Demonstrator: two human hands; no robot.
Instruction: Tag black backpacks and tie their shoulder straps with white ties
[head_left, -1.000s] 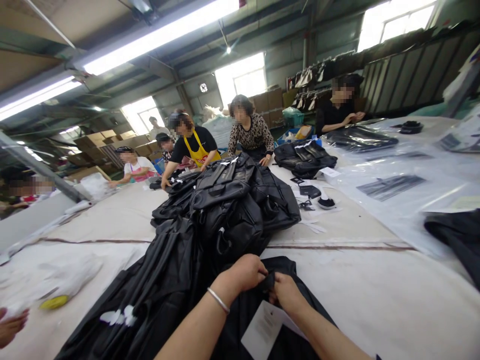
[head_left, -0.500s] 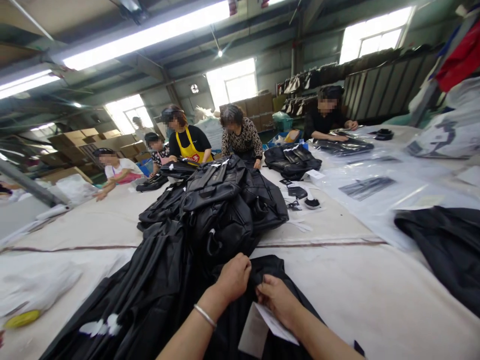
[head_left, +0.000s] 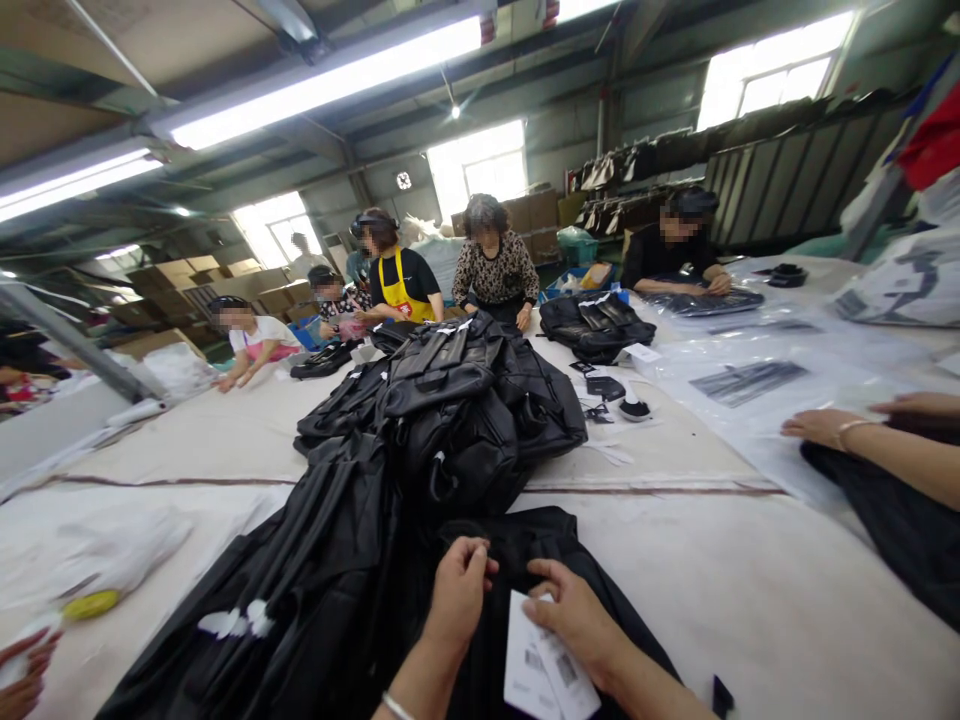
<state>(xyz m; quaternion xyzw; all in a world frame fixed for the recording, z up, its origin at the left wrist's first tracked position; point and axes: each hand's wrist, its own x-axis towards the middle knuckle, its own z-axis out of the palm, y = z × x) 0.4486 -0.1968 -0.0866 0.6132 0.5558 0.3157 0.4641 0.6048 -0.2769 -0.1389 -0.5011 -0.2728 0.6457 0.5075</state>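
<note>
A black bag (head_left: 551, 530) lies before me, partly covered by my hands and arms. Above it, my left hand (head_left: 456, 592) is closed in a pinch; whatever its fingertips hold is too small to make out. My right hand (head_left: 574, 612) is beside it, thumb and fingers curled on white printed hang tags (head_left: 525, 665) that hang down over the bag. To the left lies another black bag (head_left: 300, 590) with straps and white wrapping (head_left: 238, 620) on them. Just beyond my hands rises a pile of black backpacks (head_left: 457, 410).
Several co-workers stand around the table (head_left: 675, 560). From the right, another person's hands (head_left: 829, 428) reach over a black bag (head_left: 892, 520) and clear plastic. A yellow object (head_left: 91, 604) lies at left, near another person's hand (head_left: 26, 660). Small parts (head_left: 604, 388) lie beyond the pile.
My hands have moved apart, and my left hand has come down slightly. The tags now face up more. Another person's hands have appeared at the right, and a hand at the lower left.
</note>
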